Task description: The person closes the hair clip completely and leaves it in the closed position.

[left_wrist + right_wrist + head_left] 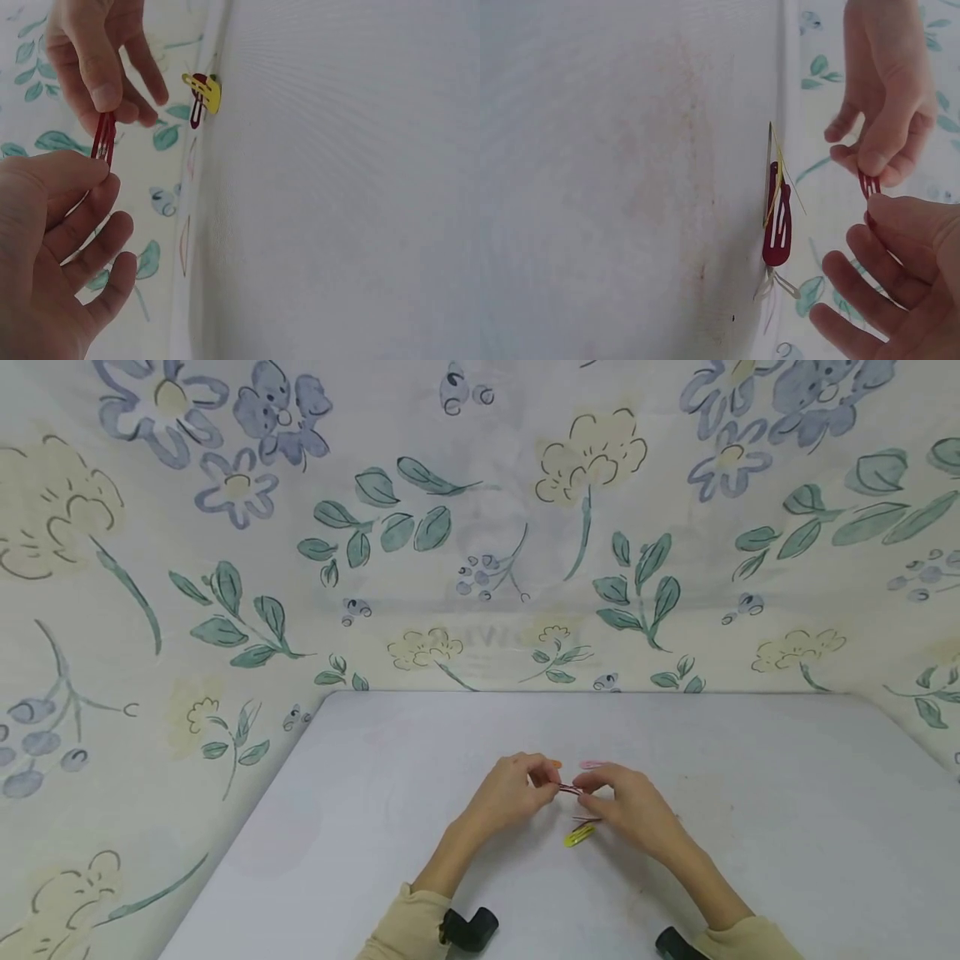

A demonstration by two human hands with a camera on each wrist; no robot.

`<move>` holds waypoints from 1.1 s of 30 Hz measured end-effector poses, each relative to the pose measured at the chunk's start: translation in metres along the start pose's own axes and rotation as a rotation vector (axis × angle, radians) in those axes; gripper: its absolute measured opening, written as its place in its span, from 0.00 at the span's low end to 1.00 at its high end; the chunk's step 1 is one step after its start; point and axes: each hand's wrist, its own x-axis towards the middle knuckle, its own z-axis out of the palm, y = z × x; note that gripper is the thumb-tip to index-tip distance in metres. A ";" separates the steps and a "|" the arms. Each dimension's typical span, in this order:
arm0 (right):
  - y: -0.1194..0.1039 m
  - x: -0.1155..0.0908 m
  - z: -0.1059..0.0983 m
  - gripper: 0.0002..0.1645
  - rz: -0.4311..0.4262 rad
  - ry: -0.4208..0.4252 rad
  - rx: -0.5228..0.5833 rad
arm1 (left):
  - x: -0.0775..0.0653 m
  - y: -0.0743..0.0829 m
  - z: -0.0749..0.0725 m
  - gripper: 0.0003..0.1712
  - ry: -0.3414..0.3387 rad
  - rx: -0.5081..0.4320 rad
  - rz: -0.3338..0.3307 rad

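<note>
A red snap hair clip point(570, 789) point(103, 142) point(868, 184) is held off the table between both hands. My left hand point(516, 789) point(56, 240) pinches one end with thumb and index finger. The other end is pinched by my right hand point(628, 802) point(904, 277), its remaining fingers spread loosely. Just below the hands in the head view lie a yellow hair clip point(579, 835) and a dark red hair clip point(778, 232). Fingertips cover both ends of the held clip.
Beyond the hands, a pink hair clip point(593, 764) and an orange one point(557, 763) lie on the white table point(360, 827), partly hidden by the fingers. A flowered cloth point(495, 527) rises behind the table and along its left side.
</note>
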 end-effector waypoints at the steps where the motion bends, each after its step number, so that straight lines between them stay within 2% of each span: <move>1: 0.000 0.000 0.000 0.11 -0.002 0.008 -0.001 | 0.000 0.000 0.000 0.03 0.002 0.002 0.002; 13: 0.002 -0.001 -0.002 0.09 -0.106 0.082 0.060 | -0.005 0.005 -0.002 0.02 0.035 -0.014 0.028; 25: 0.000 0.000 -0.001 0.08 -0.139 0.134 0.138 | -0.007 0.006 -0.004 0.05 0.103 -0.023 0.086; 33: 0.001 0.001 -0.001 0.07 -0.170 0.157 0.136 | -0.005 0.007 -0.005 0.06 0.128 -0.038 0.100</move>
